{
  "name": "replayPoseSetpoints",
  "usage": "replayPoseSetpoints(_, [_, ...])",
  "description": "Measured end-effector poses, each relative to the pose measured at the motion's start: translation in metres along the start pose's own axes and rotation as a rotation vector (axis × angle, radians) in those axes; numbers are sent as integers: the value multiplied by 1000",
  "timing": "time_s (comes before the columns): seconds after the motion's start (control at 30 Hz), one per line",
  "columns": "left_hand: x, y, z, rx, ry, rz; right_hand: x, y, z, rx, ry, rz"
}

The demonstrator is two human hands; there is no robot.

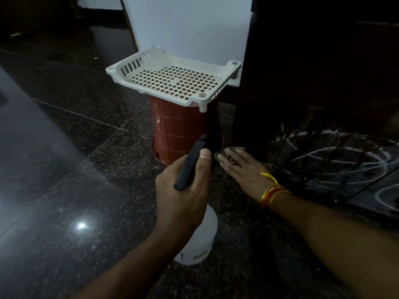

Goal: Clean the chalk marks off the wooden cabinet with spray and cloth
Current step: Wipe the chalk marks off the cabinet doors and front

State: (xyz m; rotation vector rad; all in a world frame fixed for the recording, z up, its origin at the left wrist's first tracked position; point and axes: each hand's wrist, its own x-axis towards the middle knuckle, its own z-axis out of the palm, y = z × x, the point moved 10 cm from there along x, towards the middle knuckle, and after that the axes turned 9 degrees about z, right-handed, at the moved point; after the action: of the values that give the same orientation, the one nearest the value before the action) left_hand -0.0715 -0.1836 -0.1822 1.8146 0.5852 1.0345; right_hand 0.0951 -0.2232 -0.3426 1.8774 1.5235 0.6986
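Here left hand grips the spray bottle — right hand grip released, flat near chalk marks

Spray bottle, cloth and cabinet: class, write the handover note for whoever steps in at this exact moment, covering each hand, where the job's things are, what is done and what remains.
Left hand: grips the spray bottle by its black trigger head, nozzle aimed toward the cabinet's lower corner.
Right hand: lies flat, fingers straight, on a dark cloth on the floor by the cabinet corner.
Chalk marks: white loops cover the lower cabinet front; streaks at their left edge look wet or smeared.
Done: at most a start at that edge.
Left: spray and wipe nearly all the marks.
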Motion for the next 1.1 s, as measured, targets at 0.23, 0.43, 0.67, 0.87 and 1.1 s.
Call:
replayPoseSetpoints(0.23, [5, 18, 4, -18, 1, 49, -34, 27, -1, 34, 130, 120])
replayPoseSetpoints(0.43, [4, 24, -2, -25, -3, 66, -79, 41, 15, -67, 259, 180])
replayPoseSetpoints(0.67, [-2, 25, 14, -14, -56, 78, -35, 21, 2, -55, 149, 104])
replayPoseSetpoints(0.87, [1, 26, 21, -43, -47, 90, -69, 40, 22, -54, 268, 129])
replayPoseSetpoints(1.1, [-3, 28, 31, -66, -65, 113, -97, 72, 14, 61, 321, 209])
